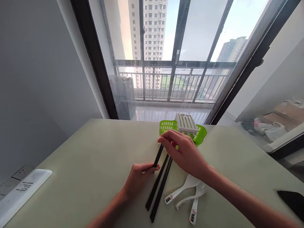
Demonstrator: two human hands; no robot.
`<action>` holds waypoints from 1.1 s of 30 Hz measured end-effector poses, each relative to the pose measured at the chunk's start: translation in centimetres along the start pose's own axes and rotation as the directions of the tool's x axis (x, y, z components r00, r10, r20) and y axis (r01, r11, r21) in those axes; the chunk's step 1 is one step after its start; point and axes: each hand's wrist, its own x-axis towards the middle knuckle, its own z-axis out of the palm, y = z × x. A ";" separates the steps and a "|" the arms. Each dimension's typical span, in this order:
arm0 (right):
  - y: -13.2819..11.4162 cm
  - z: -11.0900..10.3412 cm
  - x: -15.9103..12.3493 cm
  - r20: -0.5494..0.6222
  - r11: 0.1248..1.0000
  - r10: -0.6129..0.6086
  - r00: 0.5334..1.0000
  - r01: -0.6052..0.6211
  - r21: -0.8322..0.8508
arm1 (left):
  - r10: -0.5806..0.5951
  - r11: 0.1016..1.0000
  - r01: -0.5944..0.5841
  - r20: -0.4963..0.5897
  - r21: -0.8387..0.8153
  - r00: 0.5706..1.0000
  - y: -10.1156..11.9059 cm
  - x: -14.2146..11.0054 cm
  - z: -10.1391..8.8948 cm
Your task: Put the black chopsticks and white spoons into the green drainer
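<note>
My left hand (140,175) pinches the lower part of a pair of black chopsticks (158,154). At their upper end, the fingers of my right hand (180,147) are closed on the same chopsticks, which slant up to the right. More black chopsticks (159,186) lie side by side on the table just right of my left hand. White spoons (178,190) with printed handles rest in a small heap below my right forearm, partly overlapping. Behind my right hand sits a green slotted basket (168,125), partly hidden by the hand, with a white slotted rack (186,123) on it.
The pale table (99,158) ends near the glass door and window. A white power strip (28,193) lies along its left side. At the right edge is a black object (292,201), partly cut off. Bags and cardboard (282,117) sit on the floor beyond.
</note>
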 end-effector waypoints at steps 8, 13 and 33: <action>-0.7 -7.3 4.4 -0.224 0.999 0.010 0.975 0.002 0.053 | 0.030 0.994 -0.023 -0.066 0.108 0.997 -0.7 0.5 -0.6; 1.9 -11.7 9.0 -0.374 0.991 -0.114 0.920 0.077 -0.112 | -0.002 0.998 0.008 -0.089 0.064 0.996 -1.1 0.9 -0.6; 13.6 -7.1 11.9 -0.168 0.955 0.170 0.971 -0.205 -0.214 | 0.047 0.955 -0.066 0.072 0.288 0.996 -1.3 0.8 0.0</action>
